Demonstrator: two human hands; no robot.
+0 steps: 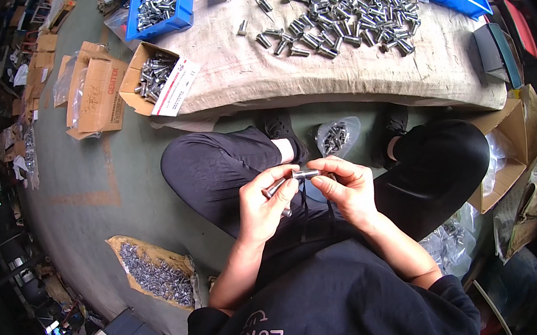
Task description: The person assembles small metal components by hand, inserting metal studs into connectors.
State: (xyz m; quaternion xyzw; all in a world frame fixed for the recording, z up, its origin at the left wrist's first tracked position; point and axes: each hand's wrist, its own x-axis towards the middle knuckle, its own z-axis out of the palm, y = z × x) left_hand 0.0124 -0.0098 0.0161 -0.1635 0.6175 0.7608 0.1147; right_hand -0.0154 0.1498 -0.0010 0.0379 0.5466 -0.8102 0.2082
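Between the fingertips of both hands, above my lap, lies a shiny cylindrical metal piece (306, 174), held level. My left hand (260, 201) pinches its left end, and my right hand (352, 188) grips the right end with thumb and fingers. A second metal cylinder (273, 189) sticks out of my left hand, and the end of another shows below those fingers. Beyond my hands, a heap of similar headed metal pieces (337, 11) lies on a cloth-covered table (244, 71). A clear plastic bag (341, 134) with metal pieces rests between my feet.
Blue bins (182, 20) of parts stand at the table's far left and far right. A carton (134, 93) of metal pieces sits at its left corner, near another cardboard box (95, 98). A tray of small parts (155, 273) lies on the floor to my left; an open box (511, 146) is right.
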